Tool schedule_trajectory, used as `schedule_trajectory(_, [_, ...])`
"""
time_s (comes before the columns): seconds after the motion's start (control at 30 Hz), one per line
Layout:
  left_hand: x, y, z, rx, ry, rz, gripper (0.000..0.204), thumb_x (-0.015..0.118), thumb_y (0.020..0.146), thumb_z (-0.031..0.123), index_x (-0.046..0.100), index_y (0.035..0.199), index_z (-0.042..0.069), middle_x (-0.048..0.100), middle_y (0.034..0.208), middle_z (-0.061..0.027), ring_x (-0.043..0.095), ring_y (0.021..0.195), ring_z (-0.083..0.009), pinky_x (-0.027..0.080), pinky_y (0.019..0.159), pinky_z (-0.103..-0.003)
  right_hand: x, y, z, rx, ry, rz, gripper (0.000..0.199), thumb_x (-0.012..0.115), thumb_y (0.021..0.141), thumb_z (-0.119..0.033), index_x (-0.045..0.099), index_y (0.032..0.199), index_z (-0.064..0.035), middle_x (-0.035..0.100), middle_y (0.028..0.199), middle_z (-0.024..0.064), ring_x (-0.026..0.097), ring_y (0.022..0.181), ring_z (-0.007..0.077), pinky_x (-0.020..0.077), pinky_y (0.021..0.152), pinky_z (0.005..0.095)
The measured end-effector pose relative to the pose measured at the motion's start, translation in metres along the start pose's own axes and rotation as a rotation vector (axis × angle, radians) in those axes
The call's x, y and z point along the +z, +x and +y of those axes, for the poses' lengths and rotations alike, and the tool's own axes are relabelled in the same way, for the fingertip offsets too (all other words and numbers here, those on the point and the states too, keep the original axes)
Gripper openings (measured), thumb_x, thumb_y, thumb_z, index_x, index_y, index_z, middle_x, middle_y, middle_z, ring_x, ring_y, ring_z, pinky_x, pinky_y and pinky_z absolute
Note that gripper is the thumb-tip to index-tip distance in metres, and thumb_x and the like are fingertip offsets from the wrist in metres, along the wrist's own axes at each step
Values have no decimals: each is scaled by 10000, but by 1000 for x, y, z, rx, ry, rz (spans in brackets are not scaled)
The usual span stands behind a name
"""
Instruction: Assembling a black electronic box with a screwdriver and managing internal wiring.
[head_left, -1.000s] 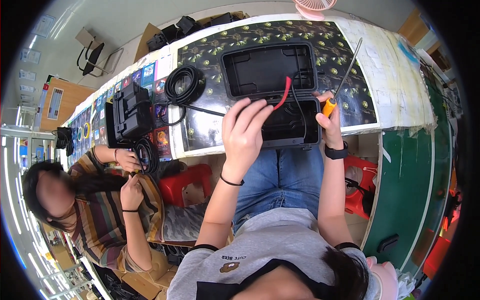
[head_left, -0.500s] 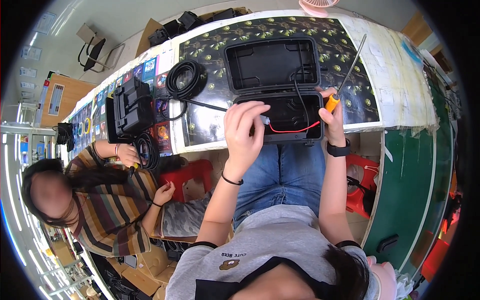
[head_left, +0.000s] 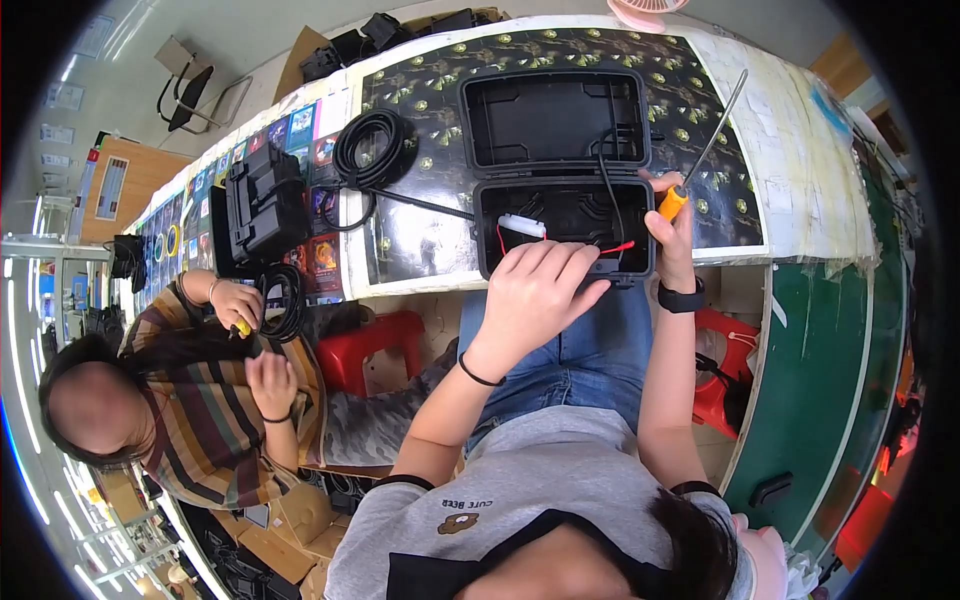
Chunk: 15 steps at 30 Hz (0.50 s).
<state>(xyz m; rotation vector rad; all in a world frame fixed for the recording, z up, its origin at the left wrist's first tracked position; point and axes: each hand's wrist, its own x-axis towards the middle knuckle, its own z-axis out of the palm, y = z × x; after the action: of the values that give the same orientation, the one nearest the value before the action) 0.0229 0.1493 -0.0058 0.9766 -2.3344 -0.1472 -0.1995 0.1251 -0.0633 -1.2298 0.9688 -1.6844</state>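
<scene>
A black plastic case [head_left: 562, 170] lies open at the table edge in front of me, its lid tipped back. Inside its lower half rests a small white part [head_left: 522, 226] with thin red wire beside it. My left hand [head_left: 540, 295] reaches over the case's front rim, fingers stretched and thumb apart, close to a red wire [head_left: 618, 247]. What lies under the fingertips is hidden. At the case's right side, my right hand [head_left: 674, 240] grips a screwdriver [head_left: 675, 202] by its orange-yellow handle, the long metal shaft pointing up and away. A black cable runs inside the case.
Coiled black cable [head_left: 368, 148] lies left of the case, joined to it by a cable. Another black case [head_left: 262, 215] stands further left, near a co-worker [head_left: 215, 400] handling a yellow-handled tool. A red stool [head_left: 372, 350] is below; a pink fan [head_left: 645, 12] stands at the back.
My left hand has moved right and down toward the front rim, and the white part now shows inside the case. The case has shifted slightly right. My right hand still holds the screwdriver.
</scene>
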Motion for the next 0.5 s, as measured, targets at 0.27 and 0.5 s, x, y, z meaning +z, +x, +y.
schedule_trajectory(0.27, [-14, 12, -11, -35, 23, -143, 513, 711, 835, 452, 650, 1158, 59, 695, 1099, -118, 653, 1075, -315, 467, 1014, -436, 2, 0, 1, 37, 18, 31, 406, 746, 778, -258, 544, 1075, -67, 561, 1021, 39, 525, 1169, 200, 369, 1006, 326])
schedule_trajectory(0.5, [-29, 9, -34, -7, -292, 306, 279, 674, 842, 34, 676, 1121, 30, 688, 1155, -122, 665, 1057, -292, 510, 942, -387, -4, 0, 6, 37, 15, 2, 404, 744, 779, -259, 540, 1068, -61, 569, 1015, 46, 527, 1171, 207, 371, 1009, 332])
